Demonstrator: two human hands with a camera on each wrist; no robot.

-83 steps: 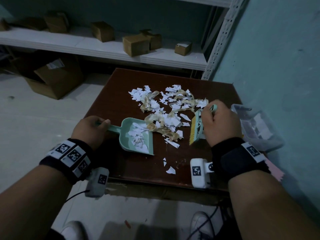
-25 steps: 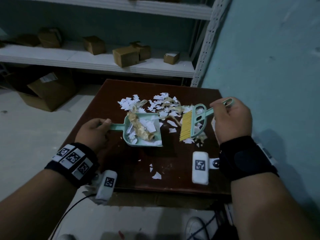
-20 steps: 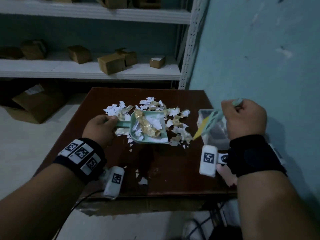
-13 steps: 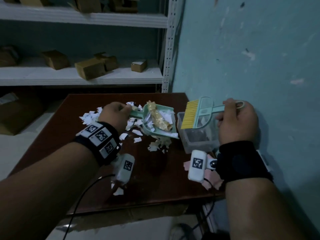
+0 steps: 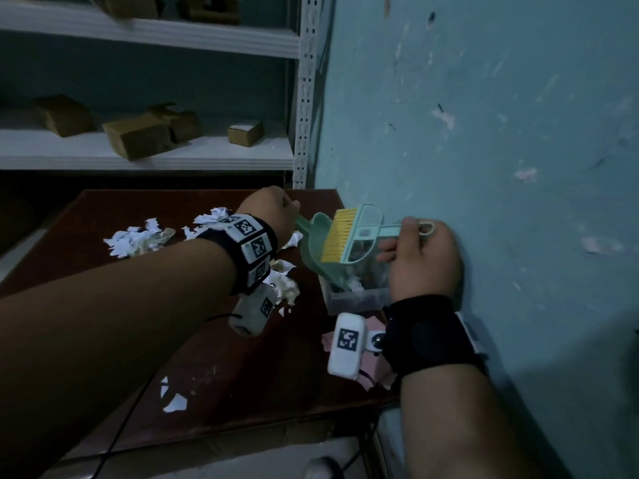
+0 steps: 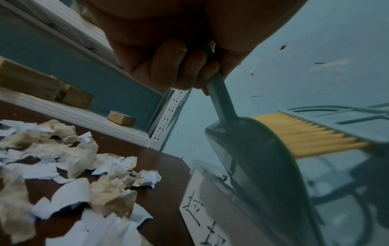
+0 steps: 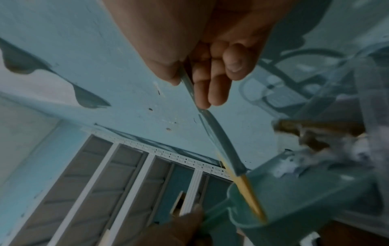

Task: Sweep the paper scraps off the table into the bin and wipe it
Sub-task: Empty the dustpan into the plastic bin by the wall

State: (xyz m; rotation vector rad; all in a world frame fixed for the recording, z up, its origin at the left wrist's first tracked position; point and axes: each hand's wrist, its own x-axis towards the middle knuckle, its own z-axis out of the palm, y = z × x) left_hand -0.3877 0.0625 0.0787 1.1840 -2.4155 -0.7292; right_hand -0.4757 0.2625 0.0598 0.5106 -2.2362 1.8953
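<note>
Over the right edge of the dark brown wooden desk (image 5: pixel 221 368), by the teal wall (image 5: pixel 501 150), sits one clear plastic bin (image 5: pixel 349 300) with a white handwritten label on its side. Left hand (image 5: pixel 273 210): fingers (image 6: pixel 179 66) wrapped tight around the handle of one mint-green plastic dustpan (image 5: pixel 316 250), tipped steeply, mouth down into the bin. Right hand (image 5: pixel 420 257): fingers (image 7: pixel 210 79) closed on the handle of one mint-green hand brush with yellow bristles (image 5: pixel 349 236), bristles inside the dustpan. White and tan bits visible in the bin under the pan lip. Torn white paper scraps mixed with crumpled tan tape (image 5: pixel 138 236) remain on the desk in one loose pile at the far left-centre, a second clump just under the left wrist, and two small white pieces near the front edge. One pink cloth or paper (image 5: pixel 345 350) lies at the desk's right front corner, partly hidden by the right wrist camera. White metal shelf (image 5: pixel 145 157) behind carries four brown cardboard boxes, as far as visible.
</note>
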